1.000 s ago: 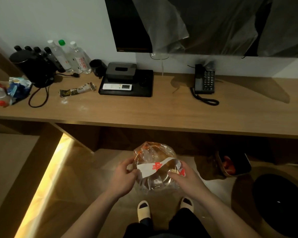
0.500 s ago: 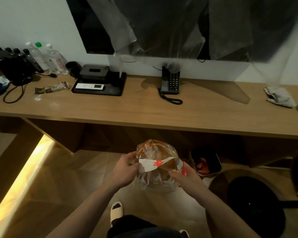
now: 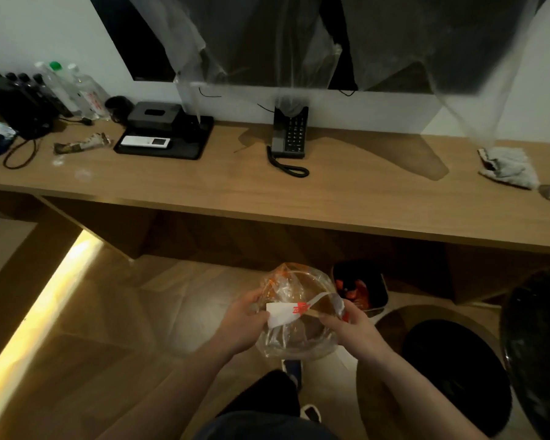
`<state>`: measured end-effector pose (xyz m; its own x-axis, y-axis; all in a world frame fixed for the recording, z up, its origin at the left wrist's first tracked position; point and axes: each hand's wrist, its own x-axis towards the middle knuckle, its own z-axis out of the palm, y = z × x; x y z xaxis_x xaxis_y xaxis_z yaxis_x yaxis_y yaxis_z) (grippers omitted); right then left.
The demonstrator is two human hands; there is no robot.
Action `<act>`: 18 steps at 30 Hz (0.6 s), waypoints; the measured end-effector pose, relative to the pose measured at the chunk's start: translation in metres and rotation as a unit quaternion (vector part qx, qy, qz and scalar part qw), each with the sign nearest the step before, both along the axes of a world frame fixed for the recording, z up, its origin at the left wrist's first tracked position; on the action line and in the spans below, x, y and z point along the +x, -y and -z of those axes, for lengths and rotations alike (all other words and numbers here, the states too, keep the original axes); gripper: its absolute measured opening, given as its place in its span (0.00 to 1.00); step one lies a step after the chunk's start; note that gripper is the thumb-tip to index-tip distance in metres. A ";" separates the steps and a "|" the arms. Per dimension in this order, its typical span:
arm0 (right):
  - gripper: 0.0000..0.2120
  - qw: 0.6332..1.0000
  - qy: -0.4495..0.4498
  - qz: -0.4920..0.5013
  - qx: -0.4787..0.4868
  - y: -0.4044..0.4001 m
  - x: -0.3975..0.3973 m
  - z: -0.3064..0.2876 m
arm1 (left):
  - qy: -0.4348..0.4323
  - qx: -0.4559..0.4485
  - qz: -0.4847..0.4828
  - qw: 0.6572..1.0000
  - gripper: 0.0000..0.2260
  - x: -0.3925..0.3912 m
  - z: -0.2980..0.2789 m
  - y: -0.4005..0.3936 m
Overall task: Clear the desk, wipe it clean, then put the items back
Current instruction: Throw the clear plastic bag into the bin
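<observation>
Head view, looking down: one long wooden desk [image 3: 331,198] runs across in front of me, and I stand back from it with one clear plastic bag [image 3: 294,315] held between my two hands, low over the floor and well apart from the desk edge. A white paper slip with red print [image 3: 288,312] lies across the front of the bag.

On the desk I count one black corded phone [image 3: 291,134] near the middle, one black tray [image 3: 165,144] to its left carrying one dark tissue box [image 3: 154,114] and one white remote [image 3: 145,141], one snack wrapper [image 3: 81,146] just left of the tray, three clear water bottles [image 3: 73,88] by the wall, four dark bottle tops behind one black kettle [image 3: 19,112], and one crumpled grey cloth [image 3: 507,166] far to the right. Under the desk stands one small bin [image 3: 361,289] with something red inside.

My left hand [image 3: 242,322] has its fingers curled round the left side of the bag, the thumb pressing at the end of the slip. My right hand [image 3: 353,328] grips the bag's right side, fingers curled in, pinching the plastic near the slip's other end. Both hands are clamped on the bag, with its bulk between them.
</observation>
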<state>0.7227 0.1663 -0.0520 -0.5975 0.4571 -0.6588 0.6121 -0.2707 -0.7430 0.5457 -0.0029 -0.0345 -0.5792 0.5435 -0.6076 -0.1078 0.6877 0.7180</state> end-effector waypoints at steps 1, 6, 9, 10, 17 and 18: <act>0.25 1.000 0.002 0.003 0.000 -0.005 0.000 0.002 | -0.005 -0.009 0.007 1.000 0.16 -0.001 0.005 -0.006; 0.26 1.000 0.004 0.006 -0.008 -0.037 -0.004 0.002 | -0.008 -0.037 0.037 0.999 0.25 -0.018 0.035 -0.051; 0.33 1.000 0.024 0.018 -0.007 -0.069 0.000 0.010 | 0.018 -0.040 0.045 0.998 0.28 -0.022 0.061 -0.087; 0.31 0.999 0.034 0.029 -0.012 -0.079 0.001 0.013 | 0.018 -0.037 0.049 0.998 0.28 -0.022 0.062 -0.100; 0.17 0.989 0.076 0.115 -0.060 -0.138 0.001 0.032 | 0.065 -0.037 0.049 0.996 0.23 -0.013 0.078 -0.165; 0.15 0.987 0.083 0.119 -0.067 -0.142 0.004 0.035 | 0.068 -0.039 0.046 0.996 0.25 -0.010 0.086 -0.168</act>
